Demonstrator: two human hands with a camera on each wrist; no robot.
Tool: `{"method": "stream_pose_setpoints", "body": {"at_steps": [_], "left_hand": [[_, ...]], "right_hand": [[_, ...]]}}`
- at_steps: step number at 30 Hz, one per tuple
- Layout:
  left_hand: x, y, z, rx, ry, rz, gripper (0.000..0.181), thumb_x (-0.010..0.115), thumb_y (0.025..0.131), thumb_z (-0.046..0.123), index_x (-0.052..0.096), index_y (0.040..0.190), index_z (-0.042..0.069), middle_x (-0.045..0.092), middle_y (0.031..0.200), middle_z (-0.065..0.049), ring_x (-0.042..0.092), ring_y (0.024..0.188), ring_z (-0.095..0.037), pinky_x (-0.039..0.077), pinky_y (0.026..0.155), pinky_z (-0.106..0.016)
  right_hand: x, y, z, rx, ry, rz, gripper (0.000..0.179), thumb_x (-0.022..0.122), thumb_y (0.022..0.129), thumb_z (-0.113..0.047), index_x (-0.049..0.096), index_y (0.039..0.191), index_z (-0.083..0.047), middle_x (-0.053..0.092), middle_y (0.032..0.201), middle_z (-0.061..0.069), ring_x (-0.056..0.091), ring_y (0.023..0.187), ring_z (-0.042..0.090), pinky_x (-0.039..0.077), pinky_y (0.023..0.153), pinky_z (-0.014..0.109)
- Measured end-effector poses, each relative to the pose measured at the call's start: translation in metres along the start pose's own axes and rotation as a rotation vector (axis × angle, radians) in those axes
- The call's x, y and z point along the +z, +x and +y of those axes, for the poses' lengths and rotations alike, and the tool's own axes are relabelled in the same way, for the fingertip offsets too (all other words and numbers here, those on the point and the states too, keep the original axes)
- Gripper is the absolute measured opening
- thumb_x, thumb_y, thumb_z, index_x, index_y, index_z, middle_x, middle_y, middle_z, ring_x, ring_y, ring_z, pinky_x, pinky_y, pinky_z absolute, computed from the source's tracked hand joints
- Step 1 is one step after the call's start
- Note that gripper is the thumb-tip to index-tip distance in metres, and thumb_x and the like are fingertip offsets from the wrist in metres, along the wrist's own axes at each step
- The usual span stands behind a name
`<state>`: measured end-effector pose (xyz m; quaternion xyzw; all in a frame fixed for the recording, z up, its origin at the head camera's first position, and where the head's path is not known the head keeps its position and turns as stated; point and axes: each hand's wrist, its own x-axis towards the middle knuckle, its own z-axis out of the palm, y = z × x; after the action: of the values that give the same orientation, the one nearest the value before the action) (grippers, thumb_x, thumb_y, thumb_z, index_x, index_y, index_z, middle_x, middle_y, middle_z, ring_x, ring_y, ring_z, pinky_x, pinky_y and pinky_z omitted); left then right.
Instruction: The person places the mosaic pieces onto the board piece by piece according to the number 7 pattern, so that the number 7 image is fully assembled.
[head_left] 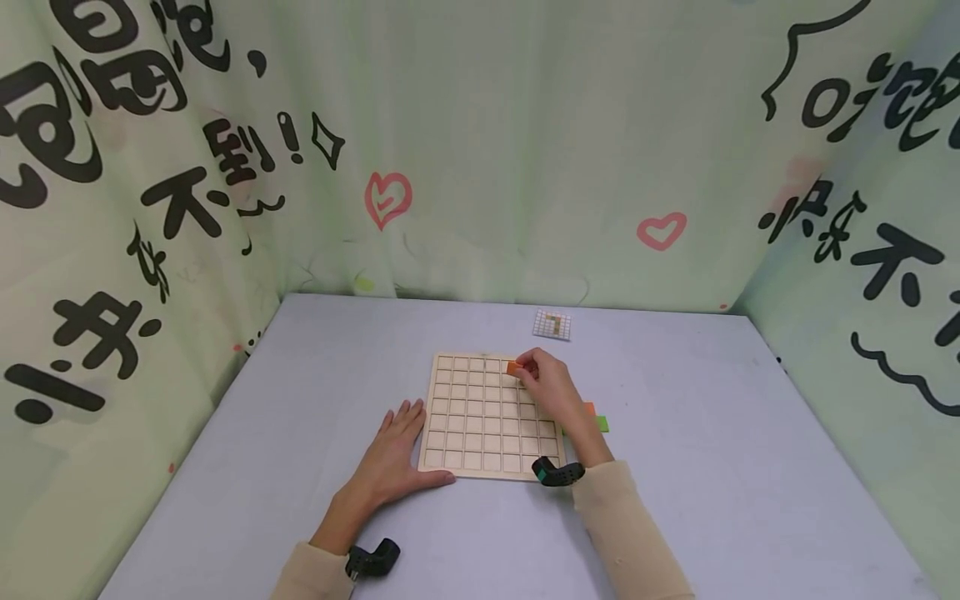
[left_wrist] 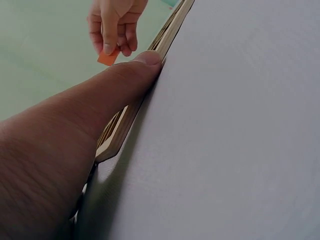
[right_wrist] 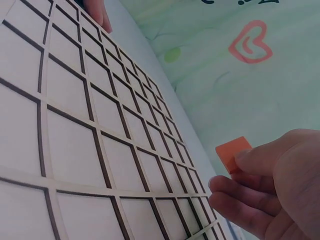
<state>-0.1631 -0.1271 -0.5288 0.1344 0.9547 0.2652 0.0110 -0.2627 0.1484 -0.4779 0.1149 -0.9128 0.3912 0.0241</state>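
Observation:
A square wooden grid board [head_left: 480, 417] with rows of shallow cells lies flat on the table. My right hand [head_left: 551, 385] pinches an orange square tile [right_wrist: 235, 152] between thumb and fingers, held over the far right part of the board. In the right wrist view the tile looks raised above the cells. My left hand [head_left: 397, 454] rests at the board's near left corner, fingers straight along the left side. Its thumb [left_wrist: 125, 75] presses on the front edge.
A small card with a printed grid pattern [head_left: 552, 325] lies beyond the board. Partly hidden by my right forearm, a green tile [head_left: 603, 424] and an orange tile [head_left: 590, 408] lie right of the board. A curtain with lettering and hearts [head_left: 480, 167] surrounds the white table [head_left: 712, 467].

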Motion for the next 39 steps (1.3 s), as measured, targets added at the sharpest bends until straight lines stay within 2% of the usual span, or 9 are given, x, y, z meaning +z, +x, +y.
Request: {"method": "stream_pose_setpoints", "body": {"at_steps": [22,31,39], "left_hand": [[0.000,-0.002,0.001,-0.010,0.020,-0.005,0.116,0.075,0.071,0.071,0.033,0.155,0.002,0.032,0.164,-0.014,0.021,0.156,-0.031,0.017,0.129,-0.050],[0.000,-0.001,0.001,-0.003,0.032,-0.006,0.117,0.073,0.072,0.073,0.033,0.156,0.003,0.031,0.164,-0.014,0.020,0.156,-0.031,0.017,0.129,-0.051],[-0.002,-0.001,0.002,0.000,0.027,-0.011,0.117,0.073,0.072,0.072,0.033,0.155,0.001,0.031,0.164,-0.014,0.020,0.156,-0.032,0.017,0.128,-0.051]], "right_hand": [[0.026,0.006,-0.008,0.029,0.050,-0.020,0.018,0.060,0.101,-0.017,0.064,0.115,-0.005,0.068,0.103,0.011,0.063,0.089,0.021,0.056,0.079,0.035],[0.037,0.012,-0.008,0.013,0.016,-0.025,0.017,0.061,0.100,-0.017,0.065,0.114,-0.007,0.069,0.100,0.008,0.062,0.085,0.017,0.054,0.073,0.030],[0.043,0.014,-0.008,0.005,0.009,-0.015,0.017,0.063,0.099,-0.016,0.065,0.113,-0.007,0.070,0.099,0.008,0.062,0.083,0.016,0.055,0.073,0.031]]}}
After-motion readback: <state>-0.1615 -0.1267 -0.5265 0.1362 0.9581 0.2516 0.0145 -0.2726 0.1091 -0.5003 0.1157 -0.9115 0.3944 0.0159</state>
